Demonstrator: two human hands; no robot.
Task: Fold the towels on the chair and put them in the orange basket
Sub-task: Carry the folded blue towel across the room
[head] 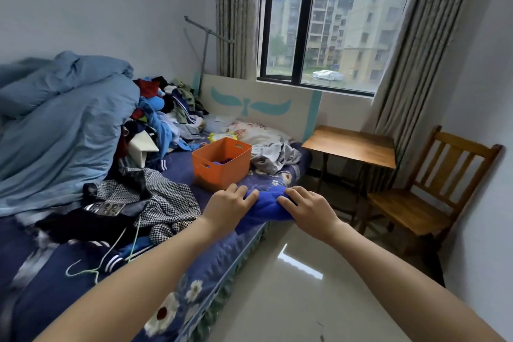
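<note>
A folded blue towel (268, 207) lies at the edge of the bed (211, 261), just in front of the orange basket (222, 164). My left hand (229, 207) holds the towel's left side with curled fingers. My right hand (305, 209) grips its right side the same way. Inside the basket, something blue and purple shows at the bottom. The wooden chair (427, 197) stands at the right by the wall, and its seat is bare.
A heap of clothes (166, 114) and a light blue duvet (61, 125) cover the bed's left and back. A checked garment (161, 197) lies left of my hands. A grey cloth (274, 157) sits right of the basket. A small wooden table (352, 146) stands between bed and chair.
</note>
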